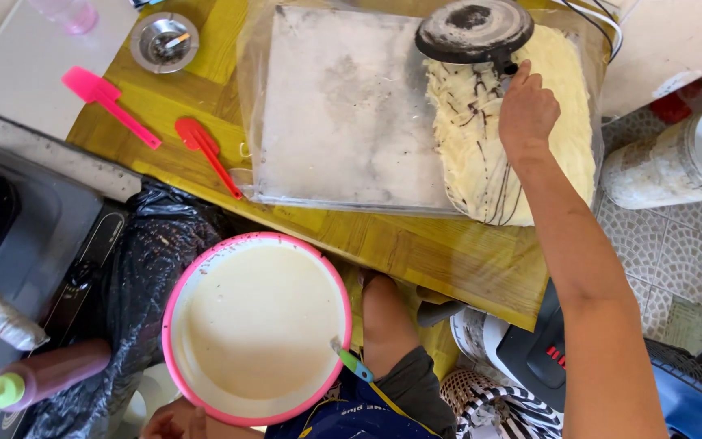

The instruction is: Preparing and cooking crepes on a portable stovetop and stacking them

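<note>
Right hand: the right hand [527, 110] is stretched across the yellow wooden table [416, 244], fingers closed around the short dark handle of a round blackened flat pan [474, 30] turned face down.
Pan position: it hangs over the far end of a rectangular tray wrapped in clear plastic film [343, 106], at the upper edge of the view.
Product: a stack of pale lacy crepes streaked with dark lines [566, 130] lies on the right part of the tray, directly under and beside the pan.
Left hand: the left hand [174, 419] shows only at the bottom edge, against the rim of a pink-rimmed round basin of cream-coloured batter [255, 325]; whether its fingers are closed cannot be told.
Progress: judging by the layout, several crepes are already stacked, while the left half of the tray is bare and the basin is nearly full, so much batter remains to cook.
Utensils: a small spoon with a green and blue handle [353, 362] rests on the basin rim; two spatulas, a pink one [109, 104] and a red one [207, 153], lie on the table.
Surroundings: a brown squeeze bottle with a green nozzle [38, 375] lies at lower left.
</note>
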